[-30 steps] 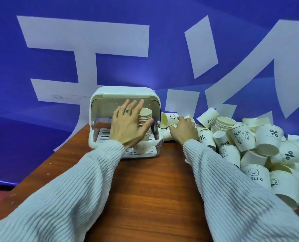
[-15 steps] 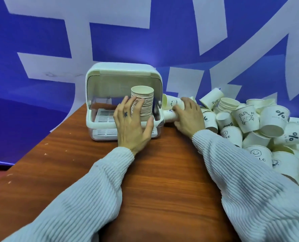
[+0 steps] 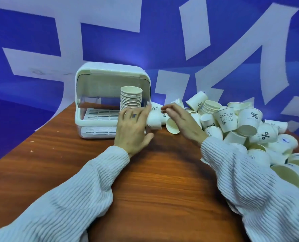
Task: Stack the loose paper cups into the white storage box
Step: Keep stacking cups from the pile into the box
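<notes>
The white storage box stands at the back of the table with its lid raised. An upright stack of paper cups stands in its right side. Just right of the box, a white paper cup lies on its side between my hands. My left hand wraps fingers and thumb around its base end. My right hand covers the other end and a second cup whose open mouth faces me. A pile of loose cups fills the right side.
The brown wooden table has bare surface in front of the box and between my sleeves. Its left edge runs diagonally beside the box. A blue and white banner hangs close behind the box and the pile.
My left hand has left the stack in the box and moved right to the sideways cup. My right hand has brought cups from the pile's edge leftward and nearer.
</notes>
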